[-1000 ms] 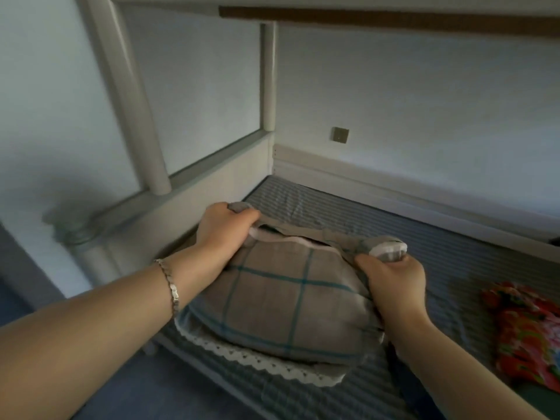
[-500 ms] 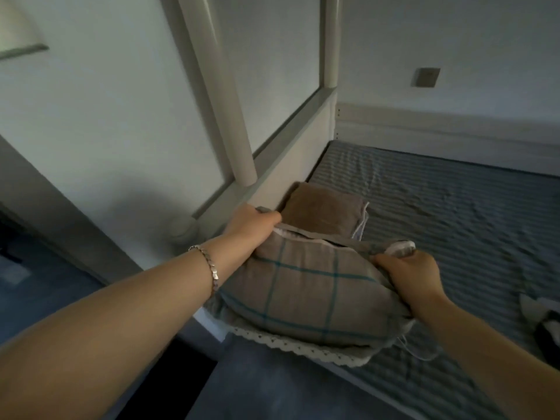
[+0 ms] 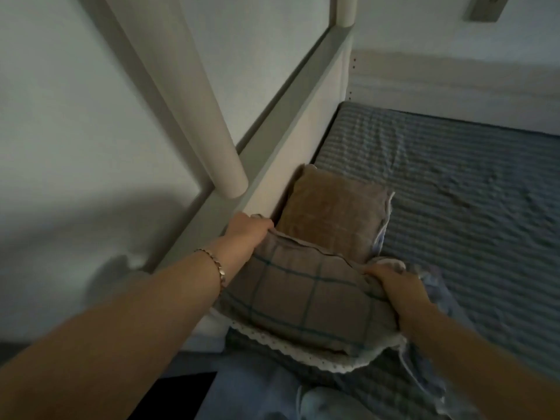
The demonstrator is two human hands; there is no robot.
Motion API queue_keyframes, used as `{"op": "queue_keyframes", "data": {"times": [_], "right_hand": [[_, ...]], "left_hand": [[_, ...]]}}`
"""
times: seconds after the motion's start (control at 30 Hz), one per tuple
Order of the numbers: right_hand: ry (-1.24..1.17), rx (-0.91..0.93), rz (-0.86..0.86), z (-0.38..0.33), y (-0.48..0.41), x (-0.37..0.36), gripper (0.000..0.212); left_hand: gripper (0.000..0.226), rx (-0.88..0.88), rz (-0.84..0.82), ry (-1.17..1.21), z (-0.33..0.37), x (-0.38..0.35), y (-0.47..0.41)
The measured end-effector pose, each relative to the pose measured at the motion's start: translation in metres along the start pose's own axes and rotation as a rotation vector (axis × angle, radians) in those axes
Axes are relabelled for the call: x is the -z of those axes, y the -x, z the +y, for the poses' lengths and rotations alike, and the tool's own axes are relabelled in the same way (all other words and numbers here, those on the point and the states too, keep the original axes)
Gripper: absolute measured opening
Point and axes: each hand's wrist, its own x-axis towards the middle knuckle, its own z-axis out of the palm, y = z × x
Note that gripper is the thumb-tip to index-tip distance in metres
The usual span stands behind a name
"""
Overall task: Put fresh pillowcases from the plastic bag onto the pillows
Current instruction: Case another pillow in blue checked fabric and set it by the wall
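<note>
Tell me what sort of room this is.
Probably a bedroom, perhaps a dorm bunk: a striped sheet over a mattress, a white bed frame with posts, and a plaid pillow and brown pillow.

Both hands hold a checked pillow (image 3: 303, 304) at the near edge of a bed with a striped sheet (image 3: 469, 192). The left hand (image 3: 247, 230), a bracelet (image 3: 216, 265) on its wrist, grips the pillow's far left corner beside the pale rail (image 3: 303, 95). The right hand (image 3: 394, 286) grips the far right corner, fingers curled into the fabric. A lace trim (image 3: 303, 353) runs along the pillow's near side. A brown pillow (image 3: 333, 213) lies just beyond, against the rail. A round post (image 3: 197, 116) slants above the left hand.
</note>
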Motion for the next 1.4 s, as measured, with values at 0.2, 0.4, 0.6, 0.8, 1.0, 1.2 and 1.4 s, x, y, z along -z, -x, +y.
{"op": "queue_keyframes", "data": {"times": [0.2,0.4,0.6,0.8,1.0,1.2,1.4], "right_hand": [[-0.43,-0.129,-0.161,-0.088,-0.103,0.005,0.028],[-0.667,0.039,-0.189,-0.086,-0.183,-0.003,0.029],[-0.101,-0.161,0.149,0.052,-0.201,-0.019,0.086],[-0.266,-0.389,0.13,0.102,-0.197,-0.019,0.093],[-0.057,-0.093,0.286,-0.031,-0.181,-0.017,0.078],[0.243,-0.076,0.131,0.015,-0.153,-0.049,0.046],[0.352,-0.201,0.0,0.124,-0.178,-0.065,0.066]], "left_hand": [[0.034,-0.19,-0.066,0.079,0.119,-0.029,-0.082],[0.014,-0.681,-0.101,-0.204,0.129,-0.087,-0.14],[0.106,0.027,-0.496,-0.26,-0.024,-0.122,-0.162],[0.069,0.204,-0.287,-0.093,-0.073,-0.131,-0.139],[0.061,-0.029,-0.158,-0.111,0.05,-0.099,-0.171],[0.035,-0.205,-0.129,-0.605,-0.028,-0.065,-0.164],[0.034,-0.016,-0.19,-0.785,-0.074,-0.104,-0.182]]}}
